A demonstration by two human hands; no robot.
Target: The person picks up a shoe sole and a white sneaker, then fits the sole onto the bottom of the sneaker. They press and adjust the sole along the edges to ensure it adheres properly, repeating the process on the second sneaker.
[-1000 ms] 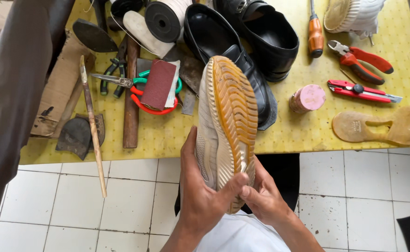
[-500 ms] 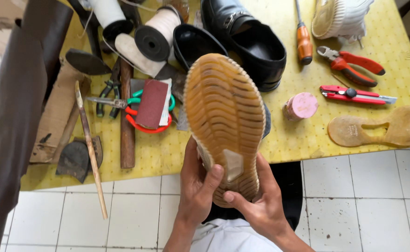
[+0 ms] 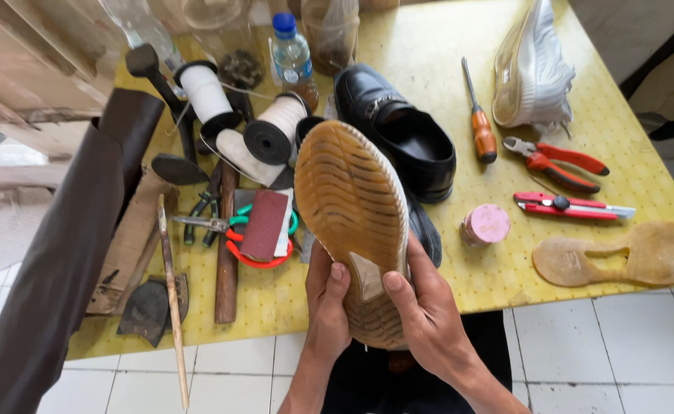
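1. My left hand (image 3: 327,307) wraps the heel end of the sneaker (image 3: 356,222) from the left, thumb laid on the tan rubber outsole (image 3: 348,199); the hand is closed around the shoe, not loose.
2. My right hand (image 3: 429,318) grips the same heel from the right, thumb pressing beside a paler, smooth patch (image 3: 367,274) on the tread — both thumbs frame it.
3. The shoe is held sole-up above the near edge of the yellow table (image 3: 498,276), toe pointing away from me. To do this well, I judge I should keep both palms firm under the heel so the sole does not twist while the thumbs press.
4. I would press evenly from the patch's middle outward and watch its edges; whether it is fully stuck down I cannot tell from here.
5. Just behind the sneaker sit a black leather shoe (image 3: 406,134) and a sanding block (image 3: 264,225) resting over red and green rings — close enough that I should not swing the toe into them.
6. Farther right lie a pink round tin (image 3: 486,225), a red utility knife (image 3: 570,205), red pliers (image 3: 555,161), an orange-handled screwdriver (image 3: 481,130) and a loose translucent sole (image 3: 628,257); thread spools (image 3: 272,130) stand to the left.
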